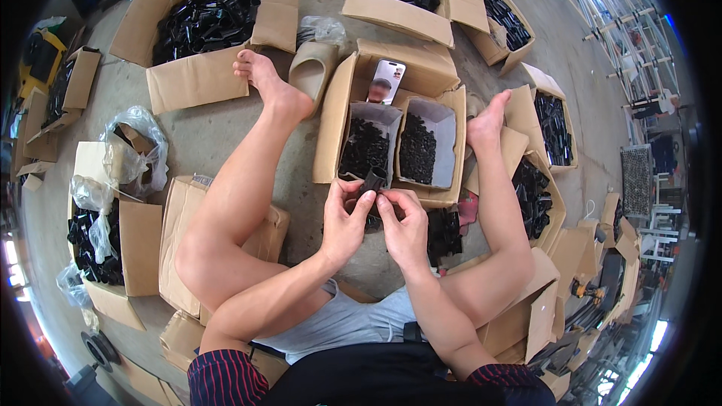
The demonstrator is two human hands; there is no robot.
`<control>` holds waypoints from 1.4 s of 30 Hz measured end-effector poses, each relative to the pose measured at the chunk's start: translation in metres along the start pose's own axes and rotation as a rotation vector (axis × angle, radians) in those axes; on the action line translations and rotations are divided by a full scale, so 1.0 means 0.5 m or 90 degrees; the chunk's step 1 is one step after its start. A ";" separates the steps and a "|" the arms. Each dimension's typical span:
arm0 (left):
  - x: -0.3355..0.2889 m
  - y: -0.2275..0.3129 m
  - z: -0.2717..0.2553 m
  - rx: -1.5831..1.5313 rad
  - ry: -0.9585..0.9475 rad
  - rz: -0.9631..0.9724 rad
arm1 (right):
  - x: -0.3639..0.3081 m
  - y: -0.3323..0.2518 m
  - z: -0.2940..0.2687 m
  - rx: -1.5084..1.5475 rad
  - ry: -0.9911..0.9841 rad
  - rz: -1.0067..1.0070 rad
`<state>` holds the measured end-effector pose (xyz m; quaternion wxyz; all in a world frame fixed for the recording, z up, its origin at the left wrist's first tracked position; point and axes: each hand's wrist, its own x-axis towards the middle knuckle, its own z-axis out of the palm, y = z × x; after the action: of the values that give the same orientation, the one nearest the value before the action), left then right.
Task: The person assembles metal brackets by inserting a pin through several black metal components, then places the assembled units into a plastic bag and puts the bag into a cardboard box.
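A short black plastic tube-shaped part [374, 178] is held between my two hands, above the near edge of an open cardboard box [326, 158]. My left hand [344, 218] is closed on its left side, thumb and fingers pinching it. On the other side my right hand [404, 227] pinches the lower end with thumb and forefinger; any smaller piece there is too hidden to make out. Just beyond, two grey trays stand in the box. Small black pieces fill the left tray [386, 114] and the right tray [444, 124] in part.
A phone [385, 80] leans inside the box, its screen lit. Around me stand cartons of black tubes [207, 19], with more black parts [444, 237] below the box. A slipper [312, 71] lies beside my left foot. Clear plastic bags [139, 146] lie to the left.
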<state>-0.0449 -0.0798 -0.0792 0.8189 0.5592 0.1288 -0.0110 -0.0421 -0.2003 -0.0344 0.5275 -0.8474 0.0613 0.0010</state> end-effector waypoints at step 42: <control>0.008 0.023 0.001 -0.042 -0.032 -0.015 | -0.007 -0.021 -0.007 0.011 0.019 -0.010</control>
<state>-0.0392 -0.0754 -0.0694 0.8395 0.5302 0.1152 -0.0306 -0.0447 -0.1986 -0.0231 0.5337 -0.8432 0.0626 -0.0159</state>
